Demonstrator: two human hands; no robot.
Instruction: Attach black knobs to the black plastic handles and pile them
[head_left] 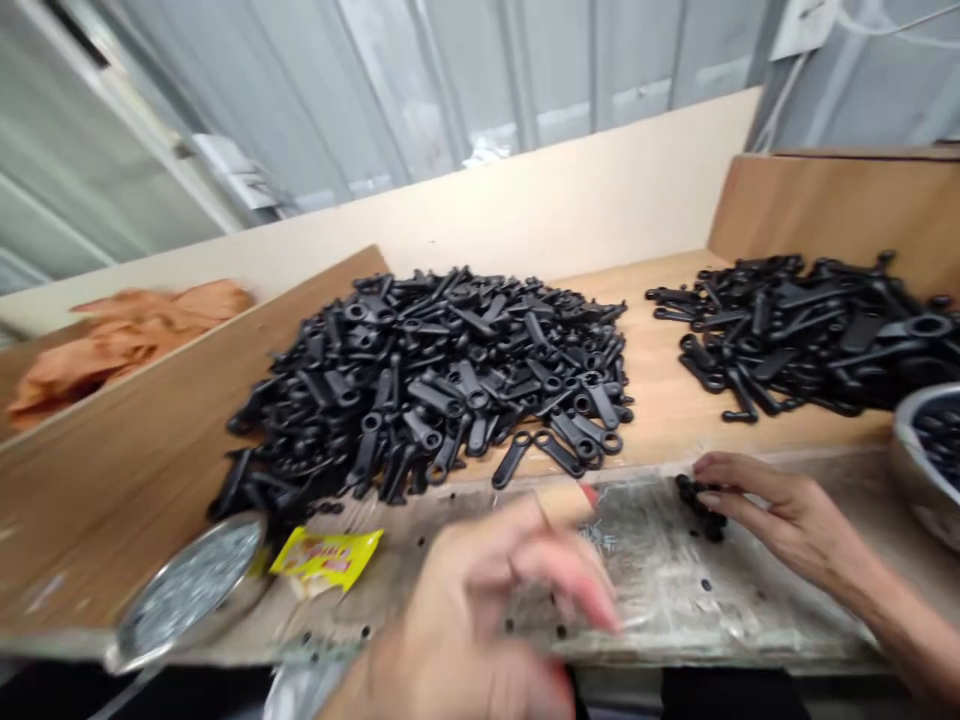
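Observation:
My left hand (495, 590) is in the near middle, smeared by motion. Its fingers are apart and bent, with nothing visible between them, and a tan wrap covers one finger. Small silvery pins (600, 537) lie on the worktop just beyond it. To the right, my right hand (772, 505) has thumb and fingers closed at a small cluster of black knobs (705, 515) on the worktop. Behind both hands rises a big heap of black crank handles (450, 380), flat arms with a ring at one end.
A second heap of black handles (810, 320) lies at the right, beside a metal bowl (911, 470) of dark pieces. At left are a metal bowl of silvery pins (191, 590), a yellow packet (328, 558), a wooden divider (172, 370) and orange cloth (135, 335).

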